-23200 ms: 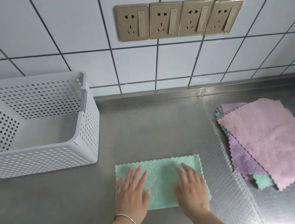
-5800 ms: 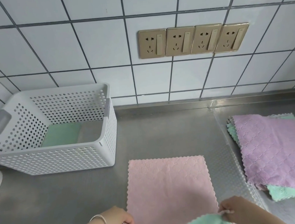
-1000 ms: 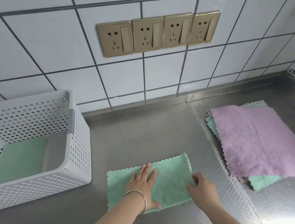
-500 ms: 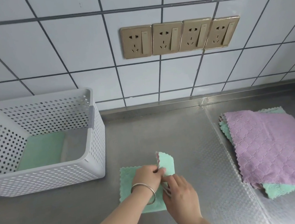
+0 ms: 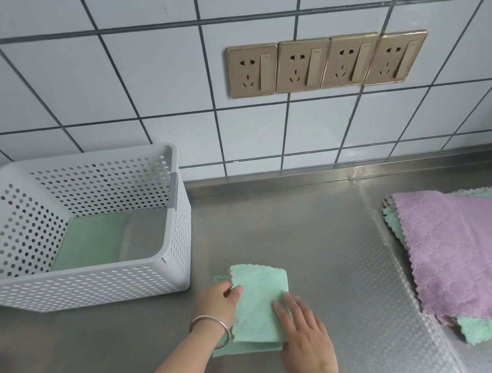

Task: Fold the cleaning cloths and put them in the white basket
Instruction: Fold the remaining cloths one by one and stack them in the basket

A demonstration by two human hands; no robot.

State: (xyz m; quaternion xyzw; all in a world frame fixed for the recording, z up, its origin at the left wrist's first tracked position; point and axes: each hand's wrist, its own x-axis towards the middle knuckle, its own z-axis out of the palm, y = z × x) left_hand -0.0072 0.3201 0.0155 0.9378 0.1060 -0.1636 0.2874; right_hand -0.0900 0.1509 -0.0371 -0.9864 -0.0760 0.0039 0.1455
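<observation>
Green cloth [image 5: 260,304] lies folded on the steel counter [image 5: 321,232], just right of the white basket's [image 5: 81,291] front corner, top flap not quite flat. Left hand [image 5: 219,306] w/ a bangle [image 5: 215,325] on the wrist pinches the flap's left edge, fingers curled round it. Right hand [image 5: 306,334] rests flat on the cloth's right side, fingers straight, holding nothing. Inside the basket, another green cloth [image 5: 93,240] lies flat on the bottom. Far right of counter: stack of unfolded cloths [image 5: 476,254], purple on top, green edges showing beneath. Four sockets [image 5: 327,63] on the tiled wall behind.
</observation>
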